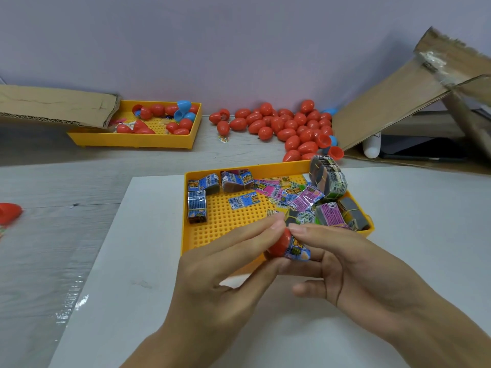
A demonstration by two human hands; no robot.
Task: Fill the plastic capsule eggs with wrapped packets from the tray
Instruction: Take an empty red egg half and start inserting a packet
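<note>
My left hand (225, 264) holds a red capsule egg half (279, 244) between thumb and fingers, just over the near edge of the yellow perforated tray (225, 221). My right hand (353, 264) pinches a blue wrapped packet (299, 251) whose end sits in the egg half. The tray holds several loose blue and pink packets (268, 191) and rubber-banded bundles (328, 177).
A pile of closed red eggs (281, 126) lies at the back by the wall, with a second yellow tray (138, 139) of red and blue eggs to the left. Cardboard flaps stand at back left (53, 104) and right (398, 102). One red egg (9, 212) lies far left.
</note>
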